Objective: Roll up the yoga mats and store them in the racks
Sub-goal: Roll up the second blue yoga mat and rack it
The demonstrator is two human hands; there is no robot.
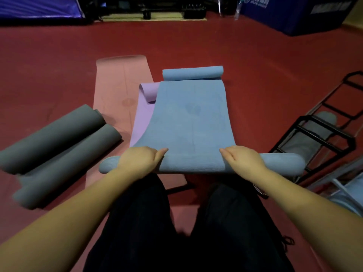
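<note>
A blue yoga mat (190, 118) stretches away from me on the floor, rolled into a thick tube at its near end and curled at its far end. My left hand (140, 159) and my right hand (242, 159) press palm-down on the near roll, fingers pointing inward. A purple mat (142, 114) lies partly under the blue one, and a pink mat (117, 83) lies flat beneath both. At the left a grey mat (59, 146) rests in two rolls. A black wire rack (314, 134) stands at the right with a grey rolled mat (324, 122) inside it.
The floor is dark red (255, 55). Blue padded barriers (294, 14) and dark wheeled equipment (147, 8) line the far wall. My legs in black trousers (137, 222) fill the foreground. Another rack or frame with a pale blue item (349, 193) sits at the right edge.
</note>
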